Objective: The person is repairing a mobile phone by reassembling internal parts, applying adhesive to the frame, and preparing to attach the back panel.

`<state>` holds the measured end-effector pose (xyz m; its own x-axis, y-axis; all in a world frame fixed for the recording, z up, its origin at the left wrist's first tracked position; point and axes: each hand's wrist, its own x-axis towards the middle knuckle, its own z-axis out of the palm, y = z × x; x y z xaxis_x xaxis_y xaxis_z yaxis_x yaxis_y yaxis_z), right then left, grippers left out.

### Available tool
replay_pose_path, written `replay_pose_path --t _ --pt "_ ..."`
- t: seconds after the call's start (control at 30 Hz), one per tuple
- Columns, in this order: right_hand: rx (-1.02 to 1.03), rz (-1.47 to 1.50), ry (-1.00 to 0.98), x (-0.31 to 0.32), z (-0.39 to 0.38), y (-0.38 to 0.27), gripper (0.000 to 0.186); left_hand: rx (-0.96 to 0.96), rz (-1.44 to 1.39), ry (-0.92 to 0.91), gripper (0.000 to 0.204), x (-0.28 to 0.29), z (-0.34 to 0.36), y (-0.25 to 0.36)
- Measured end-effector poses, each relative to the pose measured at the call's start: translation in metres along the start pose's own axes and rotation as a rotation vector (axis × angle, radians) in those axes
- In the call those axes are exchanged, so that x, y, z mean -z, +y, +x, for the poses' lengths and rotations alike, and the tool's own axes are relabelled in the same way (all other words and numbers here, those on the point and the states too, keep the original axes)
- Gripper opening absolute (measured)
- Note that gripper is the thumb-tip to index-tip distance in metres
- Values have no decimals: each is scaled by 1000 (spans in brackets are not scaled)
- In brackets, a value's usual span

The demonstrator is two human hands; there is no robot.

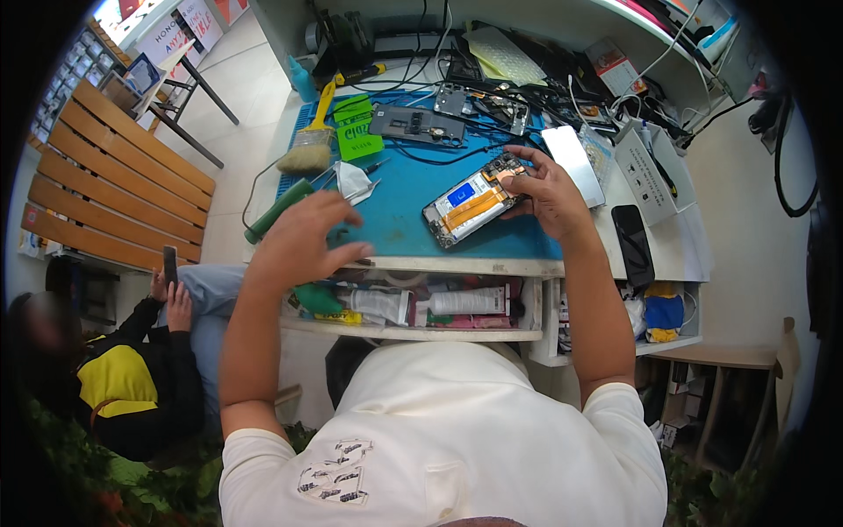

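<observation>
My right hand [551, 195] is closed on the upper right end of an opened smartphone [465, 209]. Its back is off, so a battery with a blue label, an orange flex cable and part of the board show. The phone is tilted above a blue work mat [399, 198]. At the left side of the mat, my left hand [303, 239] hovers with its thumb apart from the fingers and nothing visible in it. Close to that hand lie a green cylinder [279, 209], a crumpled white cloth or wipe [354, 182] and a thin screwdriver-like tool [376, 166].
A wide brush [310, 147], a green box [356, 127] and a grey phone back [417, 126] lie farther back, near tangled cables and parts. Below the desk edge, an open drawer [395, 334] holds tubes. A black phone [632, 246] lies right. A person [132, 378] sits left.
</observation>
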<state>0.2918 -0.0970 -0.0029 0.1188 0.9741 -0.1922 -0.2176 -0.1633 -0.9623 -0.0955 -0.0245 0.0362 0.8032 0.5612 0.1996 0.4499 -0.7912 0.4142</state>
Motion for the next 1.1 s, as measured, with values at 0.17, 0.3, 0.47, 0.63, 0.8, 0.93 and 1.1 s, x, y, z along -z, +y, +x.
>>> replay_pose_path --t 0.17,0.3,0.47,0.63,0.8,0.93,1.1 --pt "19 99 -58 -10 -1 7 74 8 -94 211 77 -42 45 33" --pt "19 172 -43 -18 -7 16 74 92 -106 123 94 -62 71 13" --pt "-26 161 -21 -10 -15 27 72 83 -194 3 102 -59 82 9" --pt "30 -190 -92 9 -15 22 65 85 -224 -6 99 -50 80 2" --pt "210 -709 35 7 -26 2 46 122 -238 -36 97 -44 79 -10" --pt "384 -927 76 0 -44 -2 27 128 -209 -73 96 -41 81 -14" --pt "469 -946 18 -4 -60 18 19 76 4 27 93 -40 66 -6"
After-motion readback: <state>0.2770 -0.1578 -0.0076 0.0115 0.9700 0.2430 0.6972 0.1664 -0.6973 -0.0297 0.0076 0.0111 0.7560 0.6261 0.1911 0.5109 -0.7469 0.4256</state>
